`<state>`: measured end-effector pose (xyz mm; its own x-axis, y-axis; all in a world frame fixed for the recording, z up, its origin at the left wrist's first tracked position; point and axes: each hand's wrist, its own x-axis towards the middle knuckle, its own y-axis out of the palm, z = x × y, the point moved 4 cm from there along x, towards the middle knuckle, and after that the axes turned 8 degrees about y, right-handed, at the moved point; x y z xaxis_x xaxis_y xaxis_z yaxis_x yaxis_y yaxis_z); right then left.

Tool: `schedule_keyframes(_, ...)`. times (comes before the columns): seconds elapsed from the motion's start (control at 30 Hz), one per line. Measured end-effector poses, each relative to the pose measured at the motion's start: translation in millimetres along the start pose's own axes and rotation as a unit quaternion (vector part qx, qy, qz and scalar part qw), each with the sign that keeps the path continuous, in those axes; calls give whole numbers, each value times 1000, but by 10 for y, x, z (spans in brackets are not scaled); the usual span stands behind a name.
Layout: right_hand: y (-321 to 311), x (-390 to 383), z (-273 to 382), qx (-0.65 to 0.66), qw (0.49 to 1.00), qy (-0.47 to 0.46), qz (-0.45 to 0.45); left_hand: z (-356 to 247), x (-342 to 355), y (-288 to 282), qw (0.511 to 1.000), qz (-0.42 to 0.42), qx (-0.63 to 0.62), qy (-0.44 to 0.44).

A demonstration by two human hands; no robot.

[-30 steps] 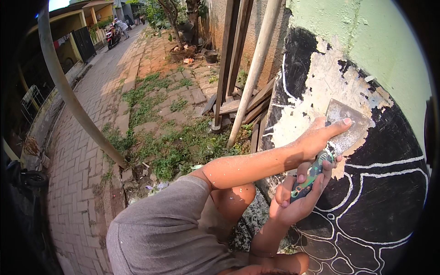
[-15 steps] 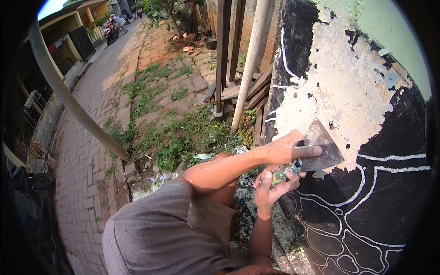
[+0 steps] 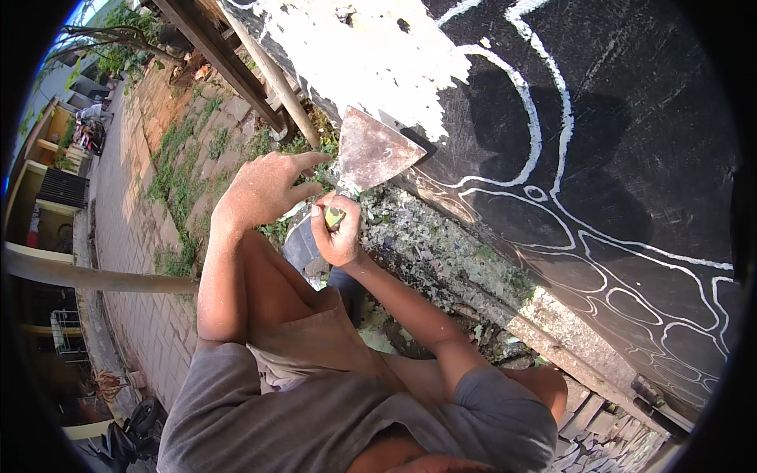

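1. The right hand (image 3: 341,236) holds the scraper (image 3: 374,150) by its handle (image 3: 335,217).
2. The scraper is near the black wall (image 3: 662,142), wide end forward.
3. The left hand (image 3: 264,189) is loose, fingers apart, just beside the scraper.
4. White lines (image 3: 567,118) curl across the wall.

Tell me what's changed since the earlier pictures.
The left grip has let go of the scraper and moved off to its left, open. The scraper now sits farther left and higher in the picture, though the view has turned too. The right grip still holds the handle.
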<state>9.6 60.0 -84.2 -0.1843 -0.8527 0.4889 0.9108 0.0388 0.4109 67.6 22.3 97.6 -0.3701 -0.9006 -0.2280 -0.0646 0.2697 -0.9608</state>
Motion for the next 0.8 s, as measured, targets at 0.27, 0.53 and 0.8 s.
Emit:
schedule_keyframes(0.27, 564, -290, 374, 356, 854, 379, -3, 118, -170, -129, 954, -272, -81, -95)
schedule_keyframes(0.53, 271, -710, -75, 160, 870, 466, 23, -1214, -357, -98, 748, -248, -445, 426)
schedule_keyframes(0.8, 254, -696, 3, 88, 925, 369, 28, -1592, -166, -179, 897, -186, -228, 329)
